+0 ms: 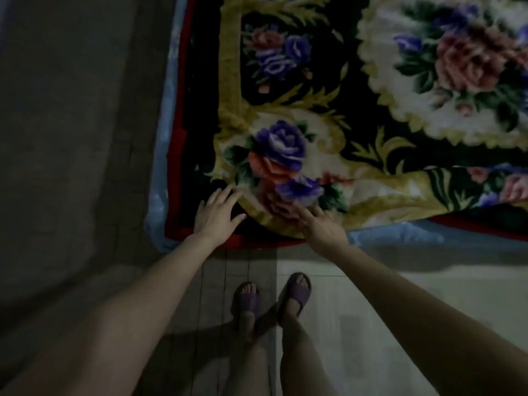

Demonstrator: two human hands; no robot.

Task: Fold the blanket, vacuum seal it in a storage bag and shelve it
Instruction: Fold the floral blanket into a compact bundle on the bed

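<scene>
blue sheet (pixel 160 155) (under floral blanket (pixel 285 155))

Frame was dim overall, underexposed w/ a grey-brown cast. Brightest patch was the pale tiled floor (pixel 400 310) at approx 4 o'clock; the 9 o'clock side sank into murky shadow w/ almost no detail. Legs threw a dark shadow across the tiles toward 7 o'clock, so light likely came from upper right. No glare seen. Whole pic was soft: the floral blanket (pixel 371 110) print smeared toward 1 o'clock, and both forearms blurred at the bottom corners. Wide-angle lens bent the bed edge (pixel 160 167) and stretched the arms at the margins. Noise and compression mush showed in dark areas.
</scene>
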